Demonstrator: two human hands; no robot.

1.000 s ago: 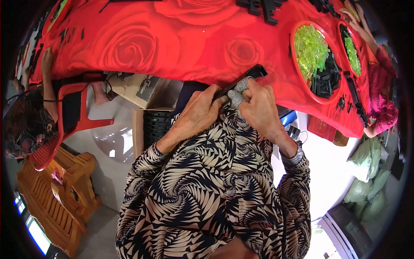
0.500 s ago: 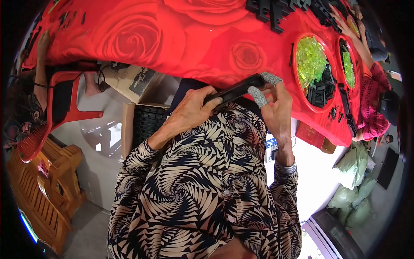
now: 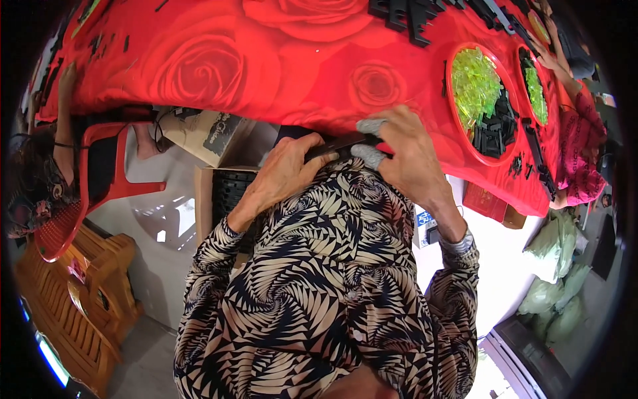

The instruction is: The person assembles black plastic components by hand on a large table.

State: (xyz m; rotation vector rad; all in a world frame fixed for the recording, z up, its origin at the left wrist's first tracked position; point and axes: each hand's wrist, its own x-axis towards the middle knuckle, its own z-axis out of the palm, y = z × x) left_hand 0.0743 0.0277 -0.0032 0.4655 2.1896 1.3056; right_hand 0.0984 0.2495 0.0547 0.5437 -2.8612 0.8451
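My left hand (image 3: 287, 171) grips one end of a long, narrow black part (image 3: 343, 142), just in front of my body at the table's near edge. At its other end my right hand (image 3: 411, 151) is closed on it, with grey knitted sleeves on thumb and forefinger. The fingers cover much of the part, so its exact kind cannot be made out. To the right of my hands, a red basin (image 3: 454, 106) on the table holds yellow-green clear pieces (image 3: 476, 83) and small black pieces (image 3: 493, 136).
A red rose-patterned cloth (image 3: 292, 73) covers the table. Black parts (image 3: 412, 20) lie at the far side. Beyond the basin, a second tray (image 3: 533, 90) stands near a co-worker's pink sleeve (image 3: 581, 153). At left are a red chair (image 3: 119, 166) and cardboard boxes (image 3: 199, 136).
My right hand has shifted left and turned over the black part, covering more of it. The part looks shorter and more hidden. My left hand keeps its grip.
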